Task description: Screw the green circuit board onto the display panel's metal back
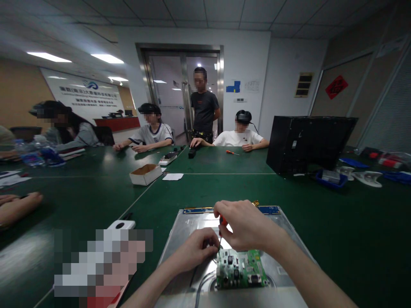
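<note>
A green circuit board (240, 270) lies on the silver metal back of a flat panel (178, 239) in front of me. My right hand (245, 224) grips a screwdriver (222, 220) with a red and black handle. Its thin shaft points down at the board's upper left corner. Close beside the shaft, my left hand (201, 248) has its fingers curled together at that corner; what they pinch, if anything, is hidden. A grey cable (199, 287) runs from the board's left side. Along the panel's far edge is a narrow blue board strip (269, 210).
A small open carton (145, 175) and white paper (172, 176) lie ahead on the green table (205, 186). A black monitor (310, 143) and blue tray (330, 179) stand right. Several people sit around; one stands by the door. Another screwdriver (231, 152) lies farther off.
</note>
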`<act>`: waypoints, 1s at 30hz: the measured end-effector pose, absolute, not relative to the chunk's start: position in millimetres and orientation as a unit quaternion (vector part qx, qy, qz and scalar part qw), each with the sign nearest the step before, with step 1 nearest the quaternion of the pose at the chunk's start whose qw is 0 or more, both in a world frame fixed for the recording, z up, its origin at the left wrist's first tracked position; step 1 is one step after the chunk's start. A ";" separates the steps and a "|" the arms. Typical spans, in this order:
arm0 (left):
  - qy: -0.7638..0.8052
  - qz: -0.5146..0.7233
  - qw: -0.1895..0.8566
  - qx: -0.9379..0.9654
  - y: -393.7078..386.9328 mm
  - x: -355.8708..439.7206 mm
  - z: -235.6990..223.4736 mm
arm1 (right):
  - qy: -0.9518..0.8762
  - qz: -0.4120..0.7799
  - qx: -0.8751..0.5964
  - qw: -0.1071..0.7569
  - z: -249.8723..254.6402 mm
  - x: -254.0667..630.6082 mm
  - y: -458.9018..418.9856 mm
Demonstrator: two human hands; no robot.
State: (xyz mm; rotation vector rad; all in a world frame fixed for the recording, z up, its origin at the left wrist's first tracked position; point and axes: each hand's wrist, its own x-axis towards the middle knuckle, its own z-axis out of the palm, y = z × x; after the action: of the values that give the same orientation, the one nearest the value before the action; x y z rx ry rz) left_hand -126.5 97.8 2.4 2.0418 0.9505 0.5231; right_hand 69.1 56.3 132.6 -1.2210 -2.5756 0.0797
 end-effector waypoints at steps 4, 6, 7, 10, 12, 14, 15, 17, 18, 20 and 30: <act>0.374 0.217 0.410 0.803 96.7 -125.7 6.2 | -0.886 0.025 -0.447 0.124 131.0 67.2 59.9; 0.384 0.215 0.407 0.800 94.5 -124.5 10.9 | -0.880 0.009 -0.459 0.121 129.4 65.4 62.7; 0.389 0.212 0.404 0.800 93.3 -124.0 13.2 | -0.878 -0.002 -0.463 0.120 128.5 64.7 63.9; 0.393 0.197 0.403 0.803 91.4 -123.4 16.4 | -0.876 -0.023 -0.468 0.113 127.3 63.9 65.2; 0.387 0.202 0.415 0.798 92.2 -123.9 14.0 | -0.879 -0.019 -0.463 0.113 128.3 64.7 63.7; 0.380 0.220 0.422 0.793 94.2 -125.0 9.0 | -0.886 0.003 -0.448 0.123 130.6 66.1 61.1; 0.376 0.226 0.422 0.794 95.3 -125.5 6.4 | -0.888 0.015 -0.440 0.130 131.9 66.8 59.8; 0.368 0.230 0.415 0.800 97.0 -126.5 2.4 | -0.891 0.034 -0.432 0.137 133.7 67.9 58.0; 0.364 0.228 0.411 0.804 97.5 -126.7 1.6 | -0.891 0.039 -0.431 0.137 134.1 68.2 57.8; 0.363 0.226 0.404 0.809 97.4 -126.8 1.9 | -0.888 0.041 -0.436 0.139 133.8 68.1 58.2; 0.397 0.194 0.386 0.810 95.4 -124.1 11.5 | -0.880 -0.018 -0.461 0.116 130.7 64.4 58.6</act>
State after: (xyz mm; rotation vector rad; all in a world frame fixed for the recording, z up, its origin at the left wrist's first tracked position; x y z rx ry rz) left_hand -124.1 95.4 11.5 2.0618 1.0097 0.4941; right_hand 64.4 58.6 130.7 -1.3493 -2.5765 -0.0539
